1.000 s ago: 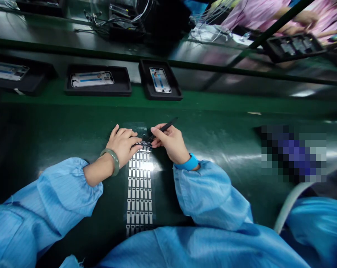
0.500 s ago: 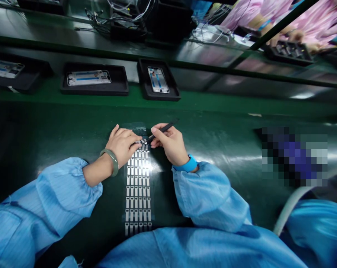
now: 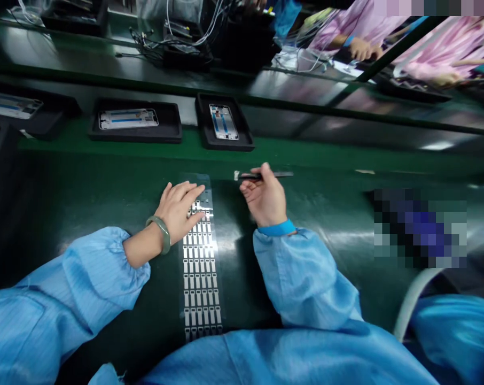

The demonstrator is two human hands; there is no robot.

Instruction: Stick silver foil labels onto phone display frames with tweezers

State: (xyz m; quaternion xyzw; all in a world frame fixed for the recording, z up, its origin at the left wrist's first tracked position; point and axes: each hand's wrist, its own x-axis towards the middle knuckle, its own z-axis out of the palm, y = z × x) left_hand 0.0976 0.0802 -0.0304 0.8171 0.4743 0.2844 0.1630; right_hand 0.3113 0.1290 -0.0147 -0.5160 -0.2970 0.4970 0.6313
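Observation:
A clear sheet point(image 3: 202, 267) with rows of small silvery stickers lies lengthwise on the green mat in front of me. My left hand point(image 3: 181, 206) rests on its upper part, fingers spread and palm down. To the right of the sheet, my right hand point(image 3: 266, 200) is raised, pinching dark tweezers point(image 3: 284, 174). A small pale piece point(image 3: 236, 175), apparently one of the stickers, sits at the tweezers' left tip. The tip stands apart from the sheet.
Along the back of the mat are black trays, among them a middle tray point(image 3: 170, 128) and a right tray point(image 3: 248, 140), each holding a phone frame. Behind runs a metal ledge with a tangle of cables point(image 3: 146, 45). People in pink sleeves work beyond. A blurred-out object point(image 3: 422, 227) lies at right.
My right hand has moved right and away from the sheet, with the tweezers now carrying a small piece. My left fingers have gone from pinching near the sheet's top to lying spread on it.

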